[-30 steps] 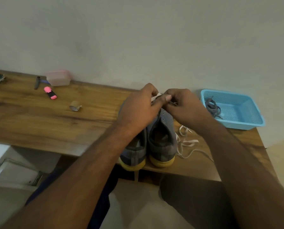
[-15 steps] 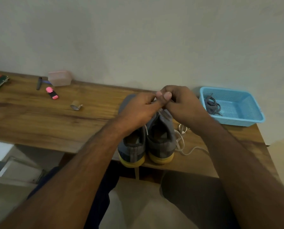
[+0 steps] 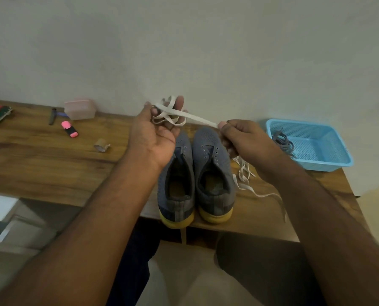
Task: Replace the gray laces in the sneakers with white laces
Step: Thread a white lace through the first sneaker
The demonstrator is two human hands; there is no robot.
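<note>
At the bench's [image 3: 51, 164] front edge stood both gray sneakers [image 3: 195, 173], laceless, heels overhanging. Plain wall behind. Above them, left hand [image 3: 155, 133] gripped a bundled white lace [image 3: 173, 113]; right hand [image 3: 245, 140] pinched its free end, pulled taut between them.

A pink highlighter [image 3: 70, 129] and tape roll [image 3: 101, 146] lay on the wooden desk [image 3: 40, 164]. A pink box [image 3: 80, 108], possibly plastic, stood by the wall [image 3: 184, 40].

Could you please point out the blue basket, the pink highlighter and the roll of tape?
blue basket [image 3: 274, 124]: head view, far left rim.
pink highlighter [image 3: 69, 128]: head view, middle of body.
roll of tape [image 3: 101, 144]: head view, outer side.
</note>
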